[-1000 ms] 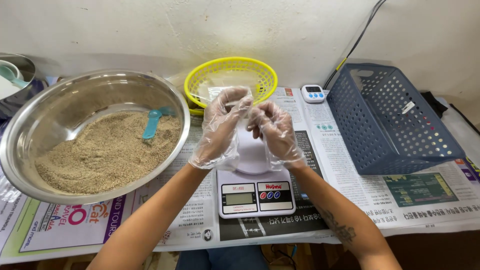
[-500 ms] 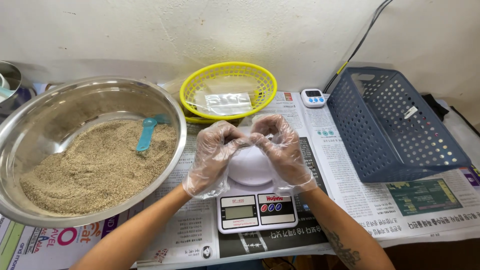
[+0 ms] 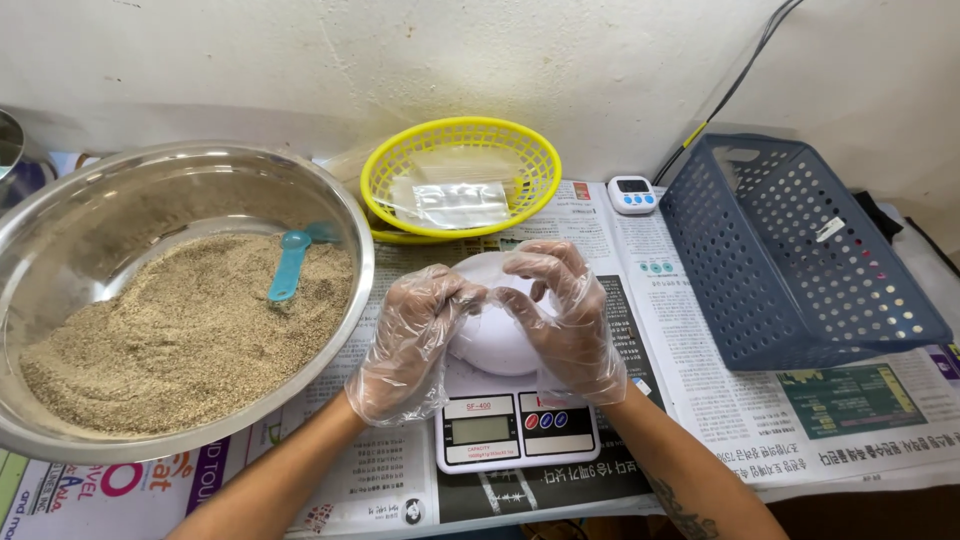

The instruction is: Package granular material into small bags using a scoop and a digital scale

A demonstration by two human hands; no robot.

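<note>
Both my hands wear loose clear plastic gloves and hover close together over a white digital scale (image 3: 515, 430) with a round white dish (image 3: 495, 345) on it. My left hand (image 3: 415, 340) and my right hand (image 3: 565, 320) meet at the fingertips and pinch a small clear bag (image 3: 488, 297), which is hard to make out against the gloves. A big steel bowl (image 3: 350, 220) of tan grain (image 3: 180, 330) sits to the left, with a blue scoop (image 3: 290, 265) lying in the grain.
A yellow mesh basket (image 3: 390, 170) with clear bags (image 3: 455, 200) stands behind the scale by the wall. A small white timer (image 3: 633, 194) and a tilted blue perforated basket (image 3: 800, 260) are on the right. Newspaper (image 3: 700, 400) covers the table to its front edge.
My hands have come down from in front of the yellow basket to just over the scale dish, fingertips still together. The view has shifted closer.
</note>
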